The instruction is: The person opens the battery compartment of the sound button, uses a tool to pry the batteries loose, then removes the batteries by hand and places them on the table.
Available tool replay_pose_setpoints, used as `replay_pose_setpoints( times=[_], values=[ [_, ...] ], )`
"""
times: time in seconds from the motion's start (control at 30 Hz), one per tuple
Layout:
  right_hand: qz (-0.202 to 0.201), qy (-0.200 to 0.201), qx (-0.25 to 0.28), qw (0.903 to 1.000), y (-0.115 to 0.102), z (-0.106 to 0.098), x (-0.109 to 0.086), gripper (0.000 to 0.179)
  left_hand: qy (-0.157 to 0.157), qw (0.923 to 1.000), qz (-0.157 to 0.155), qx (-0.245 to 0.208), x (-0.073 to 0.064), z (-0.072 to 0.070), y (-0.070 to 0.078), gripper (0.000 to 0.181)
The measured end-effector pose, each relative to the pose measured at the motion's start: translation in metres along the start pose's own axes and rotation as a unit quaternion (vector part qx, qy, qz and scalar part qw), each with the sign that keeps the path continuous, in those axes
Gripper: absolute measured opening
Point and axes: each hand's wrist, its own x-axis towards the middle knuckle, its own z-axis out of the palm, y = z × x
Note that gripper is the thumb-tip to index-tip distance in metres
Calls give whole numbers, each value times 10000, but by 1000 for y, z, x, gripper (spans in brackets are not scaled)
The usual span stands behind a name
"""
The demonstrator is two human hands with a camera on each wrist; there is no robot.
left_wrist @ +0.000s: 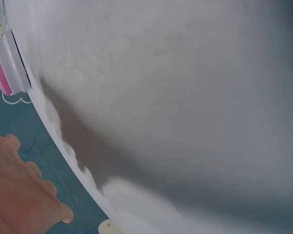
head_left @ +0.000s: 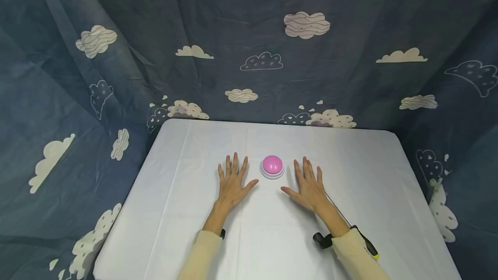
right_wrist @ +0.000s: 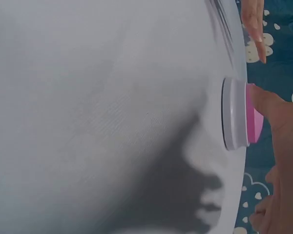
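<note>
A round pink push button (head_left: pixel 272 165) in a white base sits on the table, between the two hands and slightly beyond them. My left hand (head_left: pixel 232 185) hovers to its left, palm down with the fingers spread. On its other side my right hand (head_left: pixel 310 188) is also spread flat, holding nothing. Beneath the right forearm lies a screwdriver (head_left: pixel 364 242) with a long thin shaft and a black and yellow handle; the arm covers part of it. In the right wrist view the thumb overlaps the pink dome (right_wrist: pixel 254 117).
A white cloth-covered table (head_left: pixel 194 150) with rounded corners carries these things. Behind and at the sides hangs a dark blue curtain (head_left: pixel 218 20) with cloud prints. A black wrist-camera piece (head_left: pixel 323 240) juts out beside the right sleeve (head_left: pixel 354 252).
</note>
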Motion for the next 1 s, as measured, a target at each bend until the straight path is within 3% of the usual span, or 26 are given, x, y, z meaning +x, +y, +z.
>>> replay_pose_setpoints(
  times=[0.4, 0.67, 1.0],
  values=[
    [-172, -717, -106, 9972, -6, 7, 43, 102, -615, 9973, 299, 248, 35, 13, 18, 91],
    [-237, -1233, -130, 9920, -12, 12, 53, 93, -902, 9943, 413, 402, 44, 19, 22, 87],
    [-317, -803, 68, 9962, -17, 12, 52, 84, -753, 9962, 443, 47, 45, 20, 28, 83]
  ],
)
